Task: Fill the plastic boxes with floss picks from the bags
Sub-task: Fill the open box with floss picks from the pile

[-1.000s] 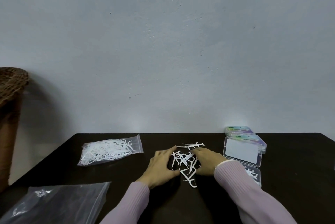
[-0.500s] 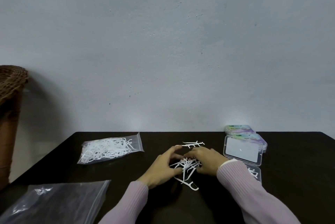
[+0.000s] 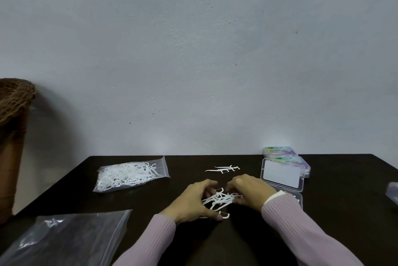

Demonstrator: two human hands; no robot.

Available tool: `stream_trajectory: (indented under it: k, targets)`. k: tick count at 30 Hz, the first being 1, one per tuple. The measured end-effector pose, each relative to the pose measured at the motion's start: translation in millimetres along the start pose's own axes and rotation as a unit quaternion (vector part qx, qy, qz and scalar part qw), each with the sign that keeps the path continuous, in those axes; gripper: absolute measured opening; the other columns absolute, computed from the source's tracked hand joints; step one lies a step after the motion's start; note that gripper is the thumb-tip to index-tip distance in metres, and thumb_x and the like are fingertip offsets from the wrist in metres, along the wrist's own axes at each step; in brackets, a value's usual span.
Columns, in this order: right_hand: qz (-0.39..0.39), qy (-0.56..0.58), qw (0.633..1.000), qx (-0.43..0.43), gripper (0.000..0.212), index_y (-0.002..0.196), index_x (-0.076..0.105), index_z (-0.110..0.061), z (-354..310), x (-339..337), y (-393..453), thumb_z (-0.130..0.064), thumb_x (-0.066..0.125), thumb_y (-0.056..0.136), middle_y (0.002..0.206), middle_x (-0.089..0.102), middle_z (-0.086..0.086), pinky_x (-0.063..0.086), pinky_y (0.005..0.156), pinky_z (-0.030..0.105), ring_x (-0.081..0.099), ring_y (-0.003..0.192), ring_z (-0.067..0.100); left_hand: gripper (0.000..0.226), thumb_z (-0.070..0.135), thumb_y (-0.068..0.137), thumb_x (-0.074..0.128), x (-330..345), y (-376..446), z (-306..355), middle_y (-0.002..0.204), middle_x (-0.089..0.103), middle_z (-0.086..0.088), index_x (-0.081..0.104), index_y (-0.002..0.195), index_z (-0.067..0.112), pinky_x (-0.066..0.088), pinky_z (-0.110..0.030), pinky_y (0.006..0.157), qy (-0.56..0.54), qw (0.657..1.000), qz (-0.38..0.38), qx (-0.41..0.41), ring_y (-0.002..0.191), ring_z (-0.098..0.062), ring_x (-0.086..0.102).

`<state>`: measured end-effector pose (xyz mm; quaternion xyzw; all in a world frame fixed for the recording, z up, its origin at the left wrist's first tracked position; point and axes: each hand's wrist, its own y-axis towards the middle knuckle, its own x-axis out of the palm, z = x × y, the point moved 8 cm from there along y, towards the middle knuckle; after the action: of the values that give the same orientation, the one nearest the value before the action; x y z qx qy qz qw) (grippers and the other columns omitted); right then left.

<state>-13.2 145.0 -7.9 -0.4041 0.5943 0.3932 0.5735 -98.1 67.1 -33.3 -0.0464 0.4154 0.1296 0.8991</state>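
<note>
Your right hand (image 3: 249, 191) and sleeve (image 3: 286, 211) are covering most of the open box's tray (image 3: 299, 197). The frame's edges are cutting off the basket (image 3: 13, 97), the near bag (image 3: 64, 240) and a blurred grey object (image 3: 393, 192).

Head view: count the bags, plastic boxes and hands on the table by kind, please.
Bags: 2, full bag and near bag
Plastic boxes: 3, open box plus two closed boxes behind
Hands: 2, left hand, right hand
Total: 7

hands (image 3: 224, 197) around floss picks (image 3: 219, 199)
</note>
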Motion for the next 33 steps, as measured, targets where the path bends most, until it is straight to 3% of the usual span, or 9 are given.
stream_trajectory:
  k: [6, 10, 14, 19, 24, 28, 33]
  targets:
    - [0.006, -0.11, 0.994, -0.008, 0.029, 0.119, 0.052, -0.009, -18, 0, -8, -0.015, 0.045, 0.092, 0.12, 0.052, 0.011, 0.043, 0.086, 0.039, 0.052, 0.111, 0.032, 0.054, 0.015, 0.07, 0.082, -13, -1, -1, 0.092, 0.063, 0.005, 0.058, 0.119, 0.013, 0.044, -0.009, 0.072, 0.011, 0.999, 0.036, 0.011, 0.076, 0.0, 0.054]
    - [0.009, -0.145, 0.989, -0.013, 0.028, 0.118, 0.052, -0.006, -24, 1, -8, -0.009, 0.039, 0.094, 0.121, 0.053, 0.013, 0.043, 0.084, 0.041, 0.053, 0.111, 0.034, 0.033, 0.017, 0.076, 0.077, -21, -2, -5, 0.085, 0.064, 0.003, 0.066, 0.107, 0.013, 0.04, -0.006, 0.065, 0.073, 0.996, 0.054, 0.002, 0.073, -0.002, 0.057]
    - [0.016, -0.167, 0.986, -0.017, 0.028, 0.117, 0.054, -0.004, -26, 2, -8, -0.007, 0.037, 0.094, 0.122, 0.053, 0.014, 0.042, 0.083, 0.041, 0.053, 0.111, 0.034, 0.021, 0.022, 0.083, 0.071, -27, -6, -3, 0.095, 0.068, -0.001, 0.069, 0.102, 0.015, 0.046, -0.017, 0.077, 0.165, 0.984, 0.074, 0.006, 0.082, -0.008, 0.06]
    - [0.024, -0.153, 0.988, -0.004, 0.027, 0.114, 0.054, -0.006, -22, 0, -13, -0.009, 0.038, 0.093, 0.119, 0.055, 0.012, 0.043, 0.081, 0.038, 0.055, 0.108, 0.034, 0.018, 0.025, 0.091, 0.058, -23, -10, 2, 0.109, 0.059, -0.002, 0.061, 0.104, 0.013, 0.045, -0.028, 0.086, 0.267, 0.96, 0.077, 0.019, 0.101, -0.018, 0.056]
    - [0.037, -0.114, 0.993, 0.008, 0.025, 0.109, 0.054, -0.005, -15, -4, -19, -0.012, 0.04, 0.09, 0.115, 0.056, 0.013, 0.044, 0.082, 0.04, 0.055, 0.106, 0.034, 0.021, 0.013, 0.098, 0.044, -10, -5, 5, 0.12, 0.05, -0.012, 0.052, 0.115, 0.005, 0.043, -0.037, 0.095, 0.34, 0.939, 0.042, 0.014, 0.113, -0.025, 0.048]
    - [0.046, -0.113, 0.993, 0.013, 0.026, 0.114, 0.054, -0.005, -14, -12, -22, -0.014, 0.038, 0.095, 0.118, 0.054, 0.013, 0.043, 0.084, 0.039, 0.054, 0.109, 0.033, 0.024, 0.011, 0.098, 0.042, -7, -3, 7, 0.122, 0.049, -0.014, 0.049, 0.119, 0.001, 0.042, -0.037, 0.096, 0.354, 0.934, 0.033, 0.013, 0.116, -0.027, 0.046]
    - [0.049, -0.114, 0.992, 0.022, 0.026, 0.115, 0.053, -0.005, -9, -16, -28, -0.016, 0.038, 0.097, 0.119, 0.053, 0.012, 0.043, 0.085, 0.039, 0.053, 0.112, 0.031, 0.021, 0.016, 0.098, 0.045, -10, -4, 10, 0.117, 0.054, -0.01, 0.054, 0.113, 0.006, 0.043, -0.034, 0.094, 0.303, 0.952, 0.035, 0.028, 0.11, -0.024, 0.052]
